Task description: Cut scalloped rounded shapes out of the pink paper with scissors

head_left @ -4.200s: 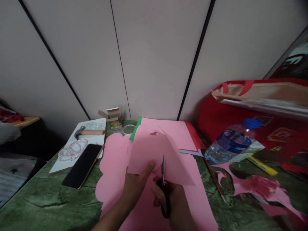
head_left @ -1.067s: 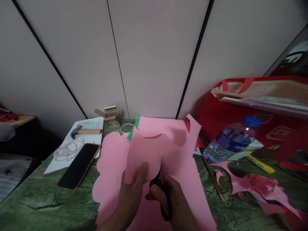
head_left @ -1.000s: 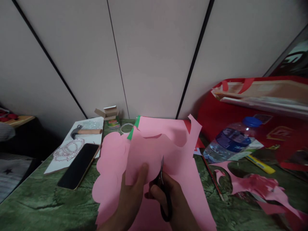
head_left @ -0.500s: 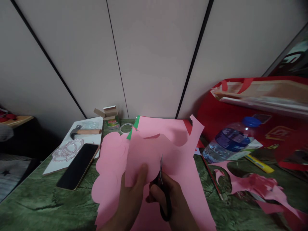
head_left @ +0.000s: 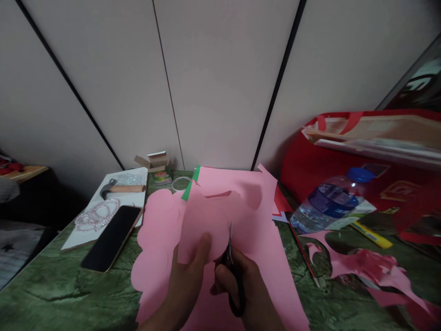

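My left hand point(head_left: 191, 271) pinches a pink sheet of paper point(head_left: 206, 220), thumb on top and fingers hidden beneath. A curved cut edge runs along the sheet, and a strip of it sticks up at the far right. In my right hand point(head_left: 241, 276) is a pair of black-handled scissors point(head_left: 237, 294), its blades at the right side of the rounded part of the paper. Under both hands lie larger pink sheets point(head_left: 275, 271). Several pink paper circles point(head_left: 151, 266) overlap to the left of my left hand.
On the left lie a phone point(head_left: 112, 239), a hammer point(head_left: 127, 188), a beaded string point(head_left: 98, 215) and an opened small box point(head_left: 160, 170). To the right are a water bottle point(head_left: 330, 200), a red bag point(head_left: 396, 179), a pencil point(head_left: 305, 255), a yellow cutter point(head_left: 372, 234) and pink scraps point(head_left: 372, 266).
The paper's loose strip at the far right has swung left, and the sheet has shifted slightly. Both hands stay nearly in place, with the scissors still at the curved edge.
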